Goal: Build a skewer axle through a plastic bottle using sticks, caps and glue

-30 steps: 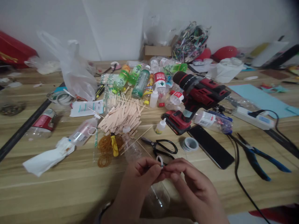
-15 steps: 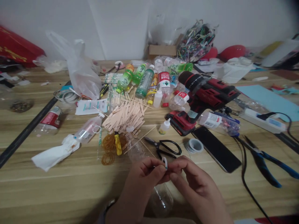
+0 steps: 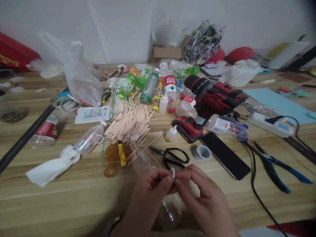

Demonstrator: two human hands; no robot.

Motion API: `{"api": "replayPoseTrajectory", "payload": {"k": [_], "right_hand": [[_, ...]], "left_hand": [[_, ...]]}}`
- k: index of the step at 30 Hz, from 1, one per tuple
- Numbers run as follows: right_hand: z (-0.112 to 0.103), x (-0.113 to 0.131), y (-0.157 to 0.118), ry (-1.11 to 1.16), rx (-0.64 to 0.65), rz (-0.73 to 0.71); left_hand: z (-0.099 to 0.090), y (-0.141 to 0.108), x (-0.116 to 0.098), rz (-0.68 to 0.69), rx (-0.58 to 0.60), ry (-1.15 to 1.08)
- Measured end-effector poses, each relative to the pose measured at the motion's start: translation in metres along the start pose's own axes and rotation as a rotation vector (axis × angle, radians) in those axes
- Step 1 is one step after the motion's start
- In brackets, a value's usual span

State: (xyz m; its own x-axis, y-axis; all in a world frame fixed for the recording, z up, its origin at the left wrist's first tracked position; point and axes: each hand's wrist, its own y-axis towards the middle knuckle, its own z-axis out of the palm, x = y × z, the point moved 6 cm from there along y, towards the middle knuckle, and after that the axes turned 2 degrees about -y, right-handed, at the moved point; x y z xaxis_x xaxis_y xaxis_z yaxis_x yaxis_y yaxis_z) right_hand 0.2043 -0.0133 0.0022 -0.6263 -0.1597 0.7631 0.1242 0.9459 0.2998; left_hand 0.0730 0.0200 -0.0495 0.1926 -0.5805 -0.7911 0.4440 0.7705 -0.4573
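A small white ring-like strip (image 3: 173, 173) stands up between my fingertips. My left hand (image 3: 150, 192) pinches it between thumb and forefinger. The thumb and fingers of my right hand (image 3: 203, 194) are closed against its other side; my fingers cover its lower part. Beneath both hands a clear plastic bottle (image 3: 170, 214) lies on the table, its middle hidden by them. Just beyond the hands are black-handled scissors (image 3: 176, 155) and a spool of grey wire or tape (image 3: 202, 153).
A red cordless drill (image 3: 207, 102) and a black phone (image 3: 225, 156) stand to the right, with blue-handled pliers (image 3: 274, 164) beyond. Wooden sticks (image 3: 129, 121), rubber bands (image 3: 113, 154), a glue bottle (image 3: 171, 134) and several drink bottles (image 3: 149, 89) fill the middle. A power strip (image 3: 270, 125) lies right.
My right fingertips have moved in closer to the left ones, against the white strip. The whole view has shifted slightly, so the table's items appear farther left.
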Motion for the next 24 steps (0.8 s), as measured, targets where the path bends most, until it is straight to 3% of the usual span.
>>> {"api": "replayPoseTrajectory", "payload": {"k": [7, 12, 15, 17, 21, 24], "right_hand": [[-0.004, 0.0, -0.005, 0.002, -0.075, -0.005], [-0.035, -0.063, -0.004, -0.119, -0.408, 0.192], [-0.044, -0.102, 0.004, -0.1, -0.414, 0.286], [-0.05, -0.115, 0.006, -0.046, -0.409, 0.325], [-0.072, -0.106, -0.005, 0.011, -0.532, 0.301], [-0.074, -0.094, -0.011, -0.041, -0.559, 0.212]], "left_hand": [[-0.001, 0.002, 0.002, -0.013, -0.011, 0.0], [-0.002, -0.002, 0.0, -0.044, -0.119, -0.09], [-0.002, -0.004, 0.0, -0.049, -0.123, -0.107], [-0.004, -0.004, 0.001, -0.05, -0.121, -0.101], [-0.009, -0.004, 0.003, -0.061, -0.162, -0.13], [-0.005, -0.004, 0.002, -0.071, -0.14, -0.154]]}}
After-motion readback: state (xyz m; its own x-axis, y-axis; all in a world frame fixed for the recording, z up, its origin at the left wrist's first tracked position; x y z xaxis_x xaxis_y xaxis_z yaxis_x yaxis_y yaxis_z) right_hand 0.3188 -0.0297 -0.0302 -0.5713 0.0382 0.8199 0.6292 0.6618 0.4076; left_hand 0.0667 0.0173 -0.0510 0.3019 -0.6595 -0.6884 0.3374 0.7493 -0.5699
